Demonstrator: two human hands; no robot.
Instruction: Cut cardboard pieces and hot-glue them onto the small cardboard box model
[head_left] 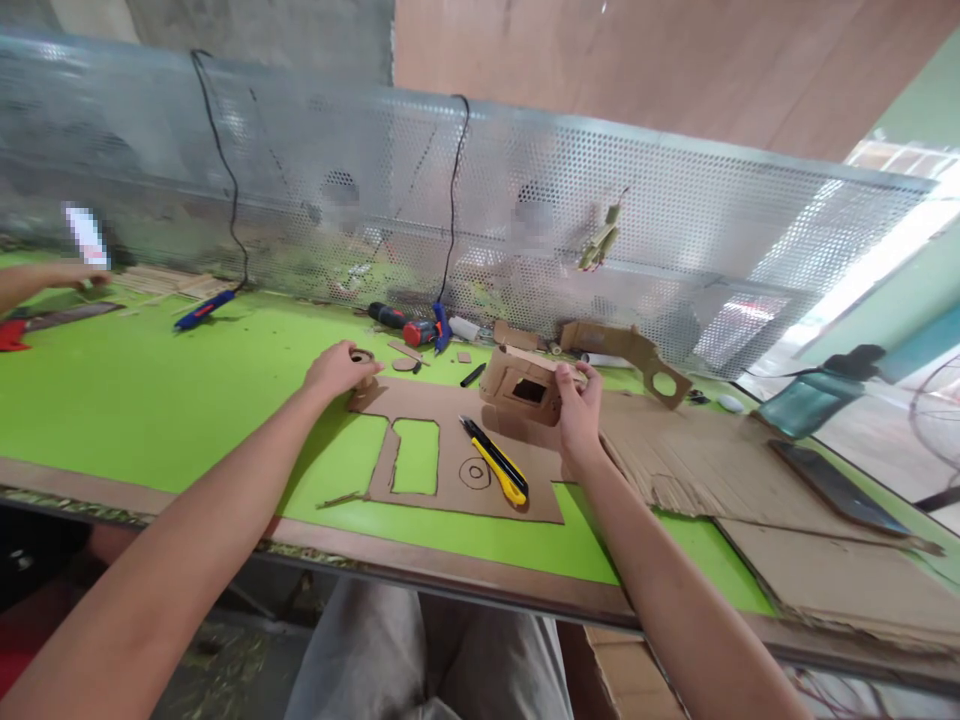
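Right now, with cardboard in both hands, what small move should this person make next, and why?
Perhaps bring the round cardboard piece in the left hand toward the cardboard box in the right hand, to compare them: the two are held apart, and the yellow-and-black knife lies on the cardboard sheet, in neither hand.

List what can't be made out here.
All head view:
- Back of the windowed cardboard box: hidden by its front.
- Part of brown ring: behind left hand.
- Part of cardboard sheet: under the utility knife.
- Co-worker's arm: cut off by left edge.
- Item above that arm: pixelated.
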